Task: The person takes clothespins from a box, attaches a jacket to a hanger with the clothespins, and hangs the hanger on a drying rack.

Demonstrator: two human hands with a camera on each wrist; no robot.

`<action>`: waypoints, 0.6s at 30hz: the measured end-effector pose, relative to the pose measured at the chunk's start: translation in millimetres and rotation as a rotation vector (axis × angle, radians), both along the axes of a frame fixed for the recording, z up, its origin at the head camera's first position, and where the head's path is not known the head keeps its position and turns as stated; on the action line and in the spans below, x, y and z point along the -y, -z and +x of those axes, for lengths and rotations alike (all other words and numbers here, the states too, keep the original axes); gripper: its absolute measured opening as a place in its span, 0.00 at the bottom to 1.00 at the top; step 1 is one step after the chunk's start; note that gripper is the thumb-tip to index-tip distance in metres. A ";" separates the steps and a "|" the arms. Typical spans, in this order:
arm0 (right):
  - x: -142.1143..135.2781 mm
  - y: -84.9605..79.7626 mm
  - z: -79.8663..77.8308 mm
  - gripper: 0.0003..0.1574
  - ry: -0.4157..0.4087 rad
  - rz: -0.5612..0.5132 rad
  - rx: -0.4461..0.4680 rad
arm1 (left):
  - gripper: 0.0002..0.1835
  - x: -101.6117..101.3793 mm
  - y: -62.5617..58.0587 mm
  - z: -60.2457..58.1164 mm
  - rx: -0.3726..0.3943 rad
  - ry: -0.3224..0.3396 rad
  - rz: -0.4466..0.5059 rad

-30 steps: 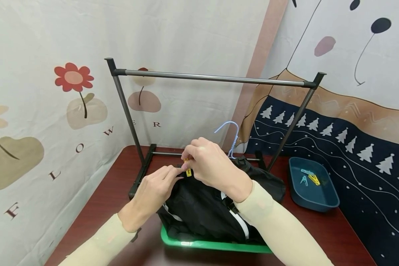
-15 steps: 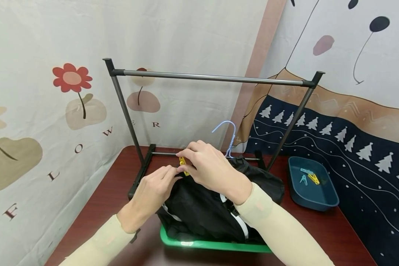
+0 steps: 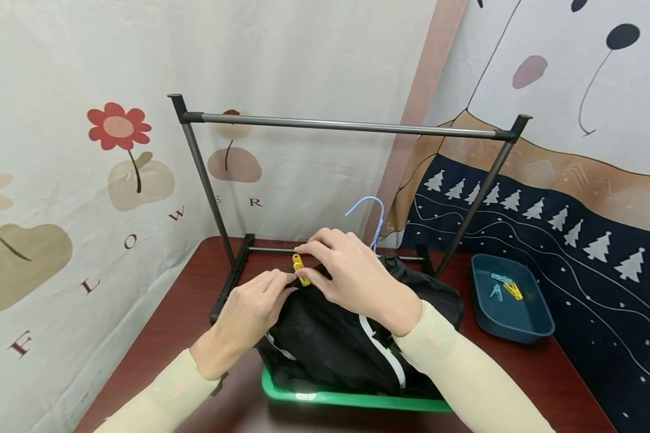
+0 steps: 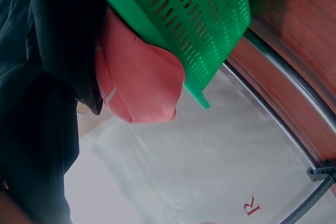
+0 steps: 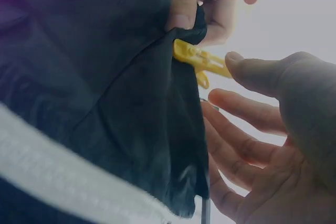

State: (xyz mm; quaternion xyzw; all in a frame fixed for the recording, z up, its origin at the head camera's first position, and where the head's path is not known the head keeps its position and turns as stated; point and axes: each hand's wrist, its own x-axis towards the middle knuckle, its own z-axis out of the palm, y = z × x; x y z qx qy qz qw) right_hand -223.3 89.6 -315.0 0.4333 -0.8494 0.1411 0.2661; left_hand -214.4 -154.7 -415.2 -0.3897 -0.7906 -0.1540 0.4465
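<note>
A black garment point(image 3: 325, 337) with white trim is heaped over a green basket point(image 3: 352, 400). Its upper left edge is pinched between the thumb and fingers of my left hand point(image 3: 247, 310). Right beside that pinch, a yellow clothespin point(image 5: 194, 56) is clipped on the garment's edge. My right hand point(image 3: 357, 279) is at the clothespin, the thumb tip at one handle, while the other fingers are spread and apart from it. Behind the garment rises the hook of a blue hanger point(image 3: 379, 224); the rest of the hanger is hidden.
A metal rack point(image 3: 336, 125) stands behind the basket on the dark red table point(image 3: 168, 325). On the right, a blue tray point(image 3: 520, 329) holds several blue and yellow clothespins point(image 3: 513, 291). Pink cloth point(image 4: 142, 77) hangs over the basket's rim.
The right hand's fingers have spread and drawn back to the right from the yellow clothespin, which now shows more fully. My left hand keeps its pinch on the garment.
</note>
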 end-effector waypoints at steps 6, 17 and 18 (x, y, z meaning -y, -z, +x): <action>-11.6 4.8 -1.0 0.18 0.004 -0.028 -0.029 | 0.21 -0.2 -0.6 1.5 0.026 0.012 0.012; -34.7 8.6 2.1 0.14 -0.020 -0.113 -0.098 | 0.18 1.1 -1.2 3.1 0.028 0.012 0.015; -36.7 8.6 2.3 0.14 -0.022 -0.118 -0.100 | 0.18 1.3 -1.1 3.3 0.027 0.012 0.015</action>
